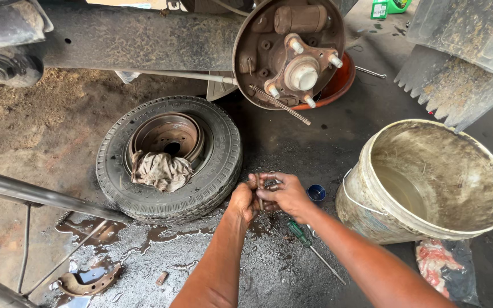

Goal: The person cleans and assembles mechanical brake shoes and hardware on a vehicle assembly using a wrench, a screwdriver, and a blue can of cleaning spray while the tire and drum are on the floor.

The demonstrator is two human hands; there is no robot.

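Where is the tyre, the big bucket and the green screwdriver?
tyre [219,149]: head view, on the tread at its right side.
big bucket [366,214]: head view, on its dirty outer wall.
green screwdriver [298,232]: head view, on its green handle.

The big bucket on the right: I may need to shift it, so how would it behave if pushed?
The bucket leans and holds murky liquid, so it would probably feel heavy and slosh. It sits tilted on the wet floor, so a shove might slide or tip it. Its grimy wall looks slippery to grip.
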